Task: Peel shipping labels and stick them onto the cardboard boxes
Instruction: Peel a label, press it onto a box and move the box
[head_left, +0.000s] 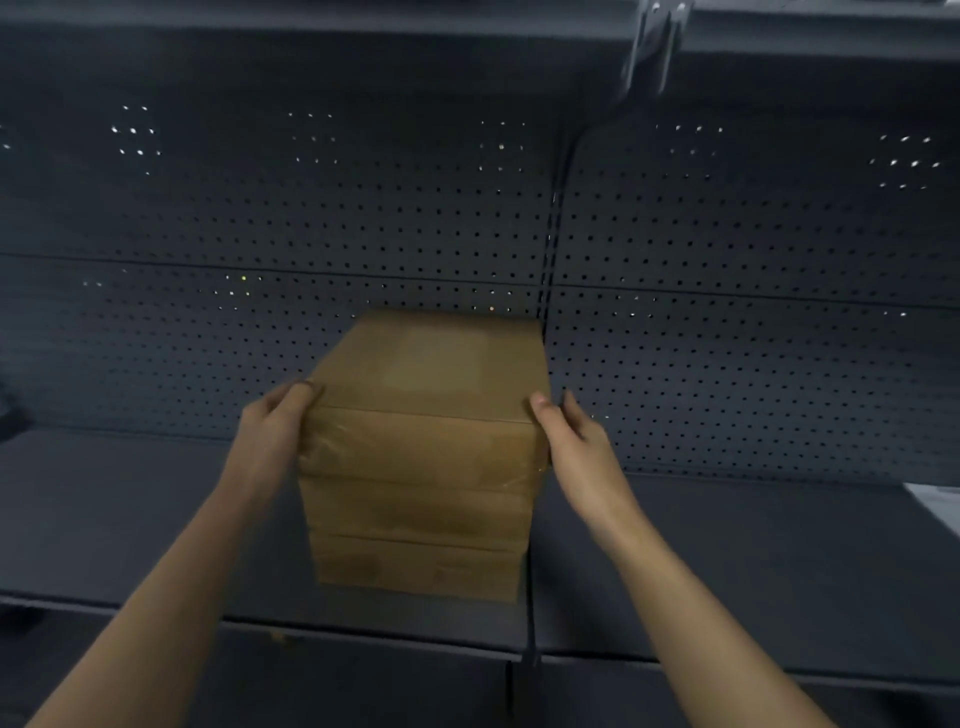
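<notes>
Between the two hands, a stack of cardboard boxes (421, 509), upright on a dark shelf (727, 545), front faces toward the wrists. On the upper left edge of the top box (363, 374), the left hand (275, 426), fingers curled over the edge and gripping it. At the right front corner of the same box, the right hand (571, 441), thumb touching the corner, fingers rather straight and loose beside the right wall; impossible to tell whether touching it there, being hidden by the box. On the top face, beyond the fingertips, a paler rectangular patch (441, 358), too blurred to say if a label. Directly behind the stack, beyond both hands, a dark perforated back panel (311, 218) with a slotted upright post (548, 260) just past the right hand, its lower part hidden behind the stack. Far to the right of the right hand, at the border of the view, a white sheet (937, 501) lying on the shelf. High above the right hand, a metal bracket (654, 47).
</notes>
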